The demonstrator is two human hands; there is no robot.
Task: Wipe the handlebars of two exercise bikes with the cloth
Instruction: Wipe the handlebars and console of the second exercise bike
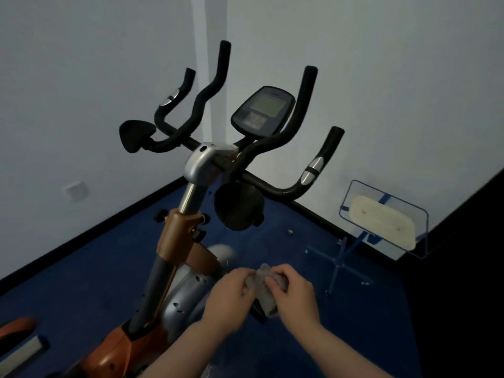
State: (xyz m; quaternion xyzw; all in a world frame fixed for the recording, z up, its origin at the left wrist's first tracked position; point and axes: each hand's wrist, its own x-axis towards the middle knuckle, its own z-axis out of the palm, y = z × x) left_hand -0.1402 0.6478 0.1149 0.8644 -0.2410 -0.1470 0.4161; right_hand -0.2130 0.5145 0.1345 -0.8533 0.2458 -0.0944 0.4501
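While both hands bunch the cloth (266,291) low in front of the body, the handlebars (253,148) stand well above and ahead of them, untouched. The left hand (230,294) and right hand (293,291) each have fingers curled shut on the cloth, pinching it between them. The bars run left to right across the stem, with horns rising away; the right-side grip (313,170) looks the nearer reach, for the right hand. Between the bars sits the console (263,110), and a dark knob (238,205) hangs under the stem, likely to crowd a wipe near the centre. A clear stand (381,214) leans by the wall, well aside
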